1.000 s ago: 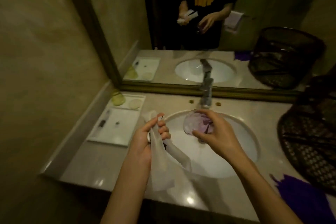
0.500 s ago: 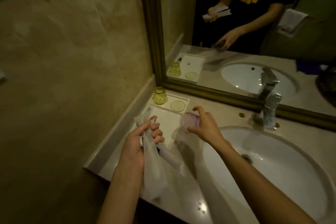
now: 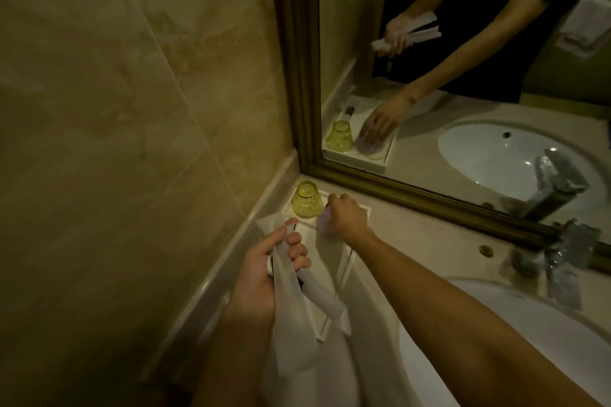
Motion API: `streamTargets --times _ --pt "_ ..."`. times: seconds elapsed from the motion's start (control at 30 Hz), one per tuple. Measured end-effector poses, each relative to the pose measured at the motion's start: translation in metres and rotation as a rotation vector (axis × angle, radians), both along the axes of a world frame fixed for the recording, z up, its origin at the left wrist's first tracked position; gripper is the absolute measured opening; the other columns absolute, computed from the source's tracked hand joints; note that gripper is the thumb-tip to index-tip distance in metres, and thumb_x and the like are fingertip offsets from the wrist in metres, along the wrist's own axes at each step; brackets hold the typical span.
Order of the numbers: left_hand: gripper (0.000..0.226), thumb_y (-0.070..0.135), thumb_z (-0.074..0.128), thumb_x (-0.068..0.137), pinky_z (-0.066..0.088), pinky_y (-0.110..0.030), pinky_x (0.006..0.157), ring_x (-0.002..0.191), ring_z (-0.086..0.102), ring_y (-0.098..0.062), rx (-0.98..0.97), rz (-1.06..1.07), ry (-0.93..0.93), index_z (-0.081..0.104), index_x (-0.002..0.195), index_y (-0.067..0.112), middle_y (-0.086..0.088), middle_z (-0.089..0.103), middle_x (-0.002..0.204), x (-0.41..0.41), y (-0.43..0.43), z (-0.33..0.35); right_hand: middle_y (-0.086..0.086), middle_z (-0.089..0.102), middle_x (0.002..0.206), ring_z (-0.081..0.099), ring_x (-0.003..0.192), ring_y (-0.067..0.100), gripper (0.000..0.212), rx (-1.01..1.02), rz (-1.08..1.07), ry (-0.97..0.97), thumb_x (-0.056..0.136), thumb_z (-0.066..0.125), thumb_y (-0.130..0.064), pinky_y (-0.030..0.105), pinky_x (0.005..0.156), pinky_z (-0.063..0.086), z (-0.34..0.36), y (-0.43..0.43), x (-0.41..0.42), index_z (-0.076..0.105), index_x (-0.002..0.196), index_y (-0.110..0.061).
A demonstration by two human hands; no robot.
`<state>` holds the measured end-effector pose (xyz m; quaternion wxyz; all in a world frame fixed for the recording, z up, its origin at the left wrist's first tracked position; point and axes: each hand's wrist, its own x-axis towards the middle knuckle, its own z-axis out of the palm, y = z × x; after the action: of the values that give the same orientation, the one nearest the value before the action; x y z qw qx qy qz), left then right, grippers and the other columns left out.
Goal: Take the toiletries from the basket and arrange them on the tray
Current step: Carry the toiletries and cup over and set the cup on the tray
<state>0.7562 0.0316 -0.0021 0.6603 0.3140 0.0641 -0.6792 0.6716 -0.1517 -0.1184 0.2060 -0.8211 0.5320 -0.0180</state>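
The left hand (image 3: pixel 264 271) is closed around a bunch of pale, translucent wrapped packets (image 3: pixel 291 317), which hang down from the fist over the near end of the tray; a dark item shows among them just under the fingers, too dim to identify. The right hand (image 3: pixel 347 216) reaches forward over the far end of the white tray (image 3: pixel 344 261), fingers curled down around a pale purple glass (image 3: pixel 324 220) that it holds at or just above the tray surface; whether the glass already rests there cannot be told. Just beside that hand, to its left, a yellow glass (image 3: pixel 305 200) stands upside down in the tray's far corner, close to the wall. The tray lies on the stone bench (image 3: pixel 429 241), pushed into the corner where the tiled side wall meets the gilt-framed mirror (image 3: pixel 463 76). To the right of the tray the white sink (image 3: pixel 496 324) is sunk into the bench, with a chrome tap (image 3: pixel 558 241) behind it. The mirror repeats the scene: both hands, the yellow glass, the tray, and a small dark-capped bottle lying on it. The basket is out of view.
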Motion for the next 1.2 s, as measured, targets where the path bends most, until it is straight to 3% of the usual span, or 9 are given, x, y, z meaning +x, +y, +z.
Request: streamTargets --times 0.2,0.4,0.47,0.53,0.63,0.77,0.9,1.0,1.2 --pt "0.021 0.015 0.057 0.084 0.037 -0.02 0.039 0.049 0.041 -0.009 0.047 -0.032 0.019 0.056 0.105 0.01 0.001 0.046 0.071 0.011 -0.012 -0.015 0.016 0.06 0.125 0.058 0.115 0.036 0.048 -0.044 -0.051 0.031 0.091 0.062 -0.034 0.042 0.079 0.05 -0.012 -0.009 0.014 0.047 0.132 -0.014" --pt "0.026 0.014 0.06 0.081 0.039 -0.022 0.036 0.044 0.045 -0.01 0.102 -0.101 0.014 0.055 0.106 0.01 -0.001 0.048 0.067 0.025 -0.019 -0.035 0.016 0.046 0.148 0.049 0.134 0.038 0.08 0.138 -0.246 -0.18 0.082 0.081 -0.031 0.046 0.104 0.048 0.021 0.001 -0.011 0.04 0.149 -0.014" --pt "0.023 0.014 0.063 0.079 0.039 -0.022 0.036 0.043 0.046 -0.011 0.138 -0.127 -0.021 0.057 0.101 0.01 -0.001 0.051 0.064 0.027 -0.022 -0.046 0.013 0.062 0.13 0.061 0.118 0.03 0.053 0.006 -0.338 -0.417 0.086 0.076 -0.03 0.042 0.095 0.051 0.043 0.033 -0.029 0.057 0.133 -0.013" --pt "0.02 0.015 0.069 0.077 0.04 -0.022 0.037 0.045 0.048 -0.012 0.178 -0.164 -0.074 0.061 0.095 0.011 -0.002 0.053 0.064 0.027 -0.024 -0.057 -0.005 0.07 0.088 0.065 0.082 0.011 0.015 -0.041 -0.346 -0.605 0.087 0.071 -0.036 0.03 0.072 0.052 0.062 0.083 -0.043 0.067 0.095 -0.023" --pt "0.018 0.02 0.076 0.075 0.045 -0.024 0.042 0.052 0.053 -0.013 0.244 -0.216 -0.17 0.067 0.088 0.012 -0.002 0.058 0.066 0.023 -0.024 -0.071 -0.008 0.06 0.06 0.053 0.054 0.002 0.044 0.162 -0.294 -0.555 0.081 0.058 -0.067 0.019 0.056 0.044 0.085 0.158 -0.048 0.059 0.067 -0.025" --pt "0.02 0.024 0.073 0.085 0.041 -0.021 0.04 0.047 0.049 -0.011 0.266 -0.293 -0.287 0.06 0.076 0.012 -0.002 0.052 0.062 0.012 -0.031 -0.081 -0.004 0.065 0.062 0.058 0.057 0.007 0.064 0.26 -0.242 -0.226 0.073 0.048 -0.083 0.029 0.058 0.048 0.086 0.208 -0.038 0.065 0.07 -0.021" --pt "0.02 0.025 0.074 0.085 0.043 -0.024 0.046 0.058 0.051 -0.011 0.237 -0.289 -0.321 0.062 0.096 0.014 0.0 0.054 0.072 0.006 -0.031 -0.085 -0.006 0.054 0.052 0.051 0.051 0.006 0.038 0.352 -0.271 -0.315 0.083 0.066 -0.049 0.023 0.055 0.041 0.079 0.214 -0.04 0.055 0.056 -0.025" --pt "0.026 0.036 0.071 0.087 0.05 -0.031 0.061 0.077 0.061 -0.015 0.293 -0.26 -0.298 0.068 0.103 0.016 -0.001 0.064 0.082 0.011 -0.033 -0.088 -0.009 0.053 0.046 0.048 0.046 0.001 0.039 0.382 -0.378 -0.465 0.083 0.072 -0.039 0.015 0.05 0.038 0.075 0.206 -0.05 0.056 0.054 -0.019" --pt "0.019 0.034 0.062 0.093 0.029 -0.016 0.029 0.035 0.045 -0.006 0.298 -0.119 -0.192 0.058 0.089 0.016 0.004 0.053 0.05 0.048 -0.04 -0.094 0.0 0.066 0.059 0.055 0.053 0.003 0.035 0.446 -0.524 -0.595 0.089 0.071 -0.039 0.022 0.057 0.046 0.048 0.175 -0.055 0.074 0.074 -0.006"
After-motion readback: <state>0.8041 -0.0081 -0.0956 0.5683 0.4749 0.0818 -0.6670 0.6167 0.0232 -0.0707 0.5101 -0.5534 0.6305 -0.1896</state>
